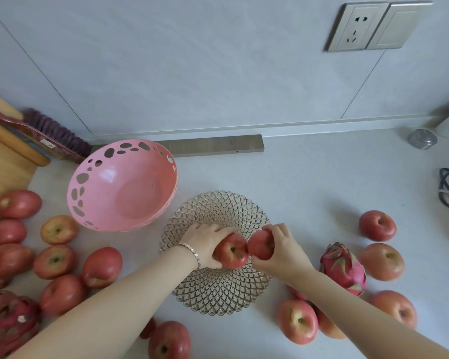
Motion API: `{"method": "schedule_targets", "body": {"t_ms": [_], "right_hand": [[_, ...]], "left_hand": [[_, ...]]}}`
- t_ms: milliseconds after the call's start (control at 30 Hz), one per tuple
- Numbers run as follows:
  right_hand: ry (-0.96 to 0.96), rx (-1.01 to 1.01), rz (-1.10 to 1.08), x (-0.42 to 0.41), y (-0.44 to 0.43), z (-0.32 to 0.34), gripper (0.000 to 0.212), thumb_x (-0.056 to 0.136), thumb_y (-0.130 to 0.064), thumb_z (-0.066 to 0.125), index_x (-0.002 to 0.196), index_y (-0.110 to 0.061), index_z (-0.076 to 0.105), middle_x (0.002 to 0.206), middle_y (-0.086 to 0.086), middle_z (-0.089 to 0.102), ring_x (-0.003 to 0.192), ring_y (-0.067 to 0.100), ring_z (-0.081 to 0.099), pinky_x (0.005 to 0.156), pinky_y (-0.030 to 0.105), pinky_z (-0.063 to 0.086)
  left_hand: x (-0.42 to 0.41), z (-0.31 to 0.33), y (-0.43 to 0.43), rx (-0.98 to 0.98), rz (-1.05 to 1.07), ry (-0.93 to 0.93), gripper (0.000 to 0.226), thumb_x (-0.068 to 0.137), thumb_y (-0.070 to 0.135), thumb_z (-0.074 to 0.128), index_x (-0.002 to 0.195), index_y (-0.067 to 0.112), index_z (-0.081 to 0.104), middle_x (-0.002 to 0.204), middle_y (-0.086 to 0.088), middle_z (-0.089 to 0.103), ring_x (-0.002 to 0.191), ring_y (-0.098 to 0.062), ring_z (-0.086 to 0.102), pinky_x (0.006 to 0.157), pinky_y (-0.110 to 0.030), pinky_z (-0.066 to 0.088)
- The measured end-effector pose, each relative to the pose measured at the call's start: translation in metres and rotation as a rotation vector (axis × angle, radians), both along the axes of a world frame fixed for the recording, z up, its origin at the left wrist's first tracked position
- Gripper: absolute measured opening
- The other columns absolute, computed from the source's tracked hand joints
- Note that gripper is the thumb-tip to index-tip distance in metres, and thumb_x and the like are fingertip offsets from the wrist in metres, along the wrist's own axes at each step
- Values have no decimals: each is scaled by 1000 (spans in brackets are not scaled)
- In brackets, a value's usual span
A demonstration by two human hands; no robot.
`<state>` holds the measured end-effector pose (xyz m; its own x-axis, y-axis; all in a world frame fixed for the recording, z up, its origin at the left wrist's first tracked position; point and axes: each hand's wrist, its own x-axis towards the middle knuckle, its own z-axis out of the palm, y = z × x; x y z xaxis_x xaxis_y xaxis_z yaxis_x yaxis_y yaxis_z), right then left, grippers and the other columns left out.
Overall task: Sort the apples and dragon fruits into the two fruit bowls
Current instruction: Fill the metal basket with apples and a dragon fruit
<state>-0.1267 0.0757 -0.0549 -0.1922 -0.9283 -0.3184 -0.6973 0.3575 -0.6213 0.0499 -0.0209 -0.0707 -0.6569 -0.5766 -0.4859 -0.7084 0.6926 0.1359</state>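
Pale grey worktop (322,177), tiled wall behind. Your left grip (205,242) curls round one apple (231,251) and your right grip (283,251) round a second apple (261,244) — the two fruits touch, just above the wire bowl (218,294). The pink bowl (88,161) sits beyond your left grip. A dragon fruit (344,268) lies right of your right grip. The apples look firm, smooth and fairly weighty — cup the widest part. The dragon fruit is likely softer, so hold its body, not its scales.

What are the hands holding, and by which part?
Left hand grips one apple around its sides; right hand grips a second apple likewise, over the lattice bowl.
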Motion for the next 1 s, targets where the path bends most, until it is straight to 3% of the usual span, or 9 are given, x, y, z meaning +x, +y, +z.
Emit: {"method": "schedule_targets", "body": {"t_ms": [133, 267, 500, 700, 800, 867, 933, 1000], "right_hand": [[-32, 99, -13, 3, 3, 1, 62, 65, -39, 70, 120, -24, 45, 106, -3, 49, 91, 16, 56, 80, 28, 49], [3, 158, -12, 7, 4, 3, 58, 67, -42, 66, 117, -25, 43, 93, -5, 55, 83, 17, 57, 72, 27, 45], [47, 340, -3, 11, -14, 13, 44, 66, -45, 58, 106, -29, 46, 93, -1, 60, 82, 20, 62, 71, 31, 54], [-5, 353, -47, 10, -18, 16, 41, 70, -44, 57, 104, -24, 46, 91, -1, 63, 80, 17, 62, 70, 31, 55], [-6, 353, -66, 12, -16, 16, 42, 70, -43, 58, 105, -24, 46, 92, 0, 63, 80, 18, 62, 71, 33, 57], [-9, 342, -84, 13, -15, 16, 42, 70, -43, 59, 106, -24, 46, 92, 1, 63, 80, 18, 62, 71, 34, 58], [-56, 339, -115, 13, -16, 15, 43, 71, -41, 59, 108, -22, 46, 93, 1, 62, 80, 19, 64, 71, 35, 59], [-281, 387, -217, 14, -18, 13, 40, 77, -39, 60, 109, -19, 46, 94, 3, 56, 75, 21, 65, 69, 35, 60]], "left_hand": [[25, -6, 5, -34, 167, -6, 80, 73, 37, 70, 139, 26, 26, 141, -2, 36, 126, -24, 39, 104, -39, 40], [29, -8, 3, -40, 261, 66, 81, 71, 30, 72, 138, 22, 28, 141, -3, 38, 127, -25, 38, 102, -39, 43], [16, -7, -6, -182, 44, -98, 78, 74, 29, 72, 138, 21, 28, 145, -7, 31, 132, -29, 31, 106, -43, 37], [21, -7, -11, -201, 72, 41, 75, 77, 26, 69, 139, 19, 28, 149, -1, 29, 139, -22, 24, 114, -37, 24], [18, -6, -12, -208, 81, 42, 76, 81, 22, 65, 143, 18, 20, 156, -3, 14, 145, -25, 7, 117, -37, 9], [14, -7, -8, -231, 56, -10, 76, 85, 14, 60, 145, 25, 15, 158, -3, -6, 145, -28, -6, 116, -47, 3], [12, -6, 0, -221, 53, -52, 77, 85, 11, 57, 144, 34, 13, 156, -4, -18, 143, -31, -10, 114, -55, 6], [8, -4, 6, -180, 98, -45, 74, 84, 14, 58, 142, 36, 18, 156, -2, -17, 143, -30, -7, 112, -56, 13]]}}
